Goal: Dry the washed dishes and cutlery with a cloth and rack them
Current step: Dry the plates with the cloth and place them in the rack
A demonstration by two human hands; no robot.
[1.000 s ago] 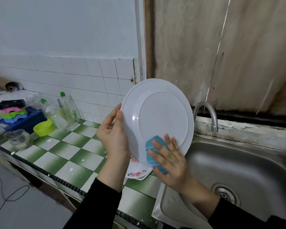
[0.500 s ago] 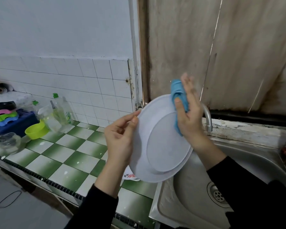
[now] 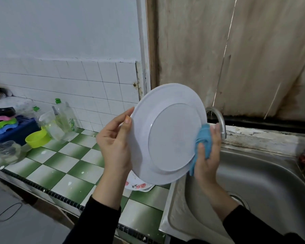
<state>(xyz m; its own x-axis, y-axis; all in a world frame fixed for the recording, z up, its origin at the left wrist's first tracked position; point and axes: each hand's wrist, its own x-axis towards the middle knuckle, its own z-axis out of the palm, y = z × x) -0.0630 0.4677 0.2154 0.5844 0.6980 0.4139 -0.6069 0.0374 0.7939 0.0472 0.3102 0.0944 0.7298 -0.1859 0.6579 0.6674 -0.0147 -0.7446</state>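
In the middle of the frame a person is holding a white plate (image 3: 171, 138) upright, its underside facing the camera. The left hand (image 3: 115, 143) is gripping the plate's left rim, thumb lying on the near face and fingers curling behind. The right hand (image 3: 208, 155) is clutching a blue cloth (image 3: 203, 140) and pressing it against the plate's right rim, with the thumb folding over the cloth. Both sleeves are black.

Below the plate, a flower-patterned plate (image 3: 137, 185) is lying on the countertop (image 3: 74, 166), which is showing green and white checked tiles with pale specks. At the lower right a steel sink (image 3: 262, 182) is sitting beside the counter, and its curved tap (image 3: 217, 117) is rising just behind the right hand.

At the left of the frame a lime bowl (image 3: 36, 139), a glass jar (image 3: 7, 151), clear bottles with green caps (image 3: 65, 118) and a blue crate (image 3: 16, 129) are standing along the counter's far end. White wall tiles (image 3: 77, 85) are running behind them under pale painted plaster. Stained wooden boards (image 3: 236, 50) are filling the upper right, and a thin cable (image 3: 5, 213) is trailing across the grey floor at the lower left.
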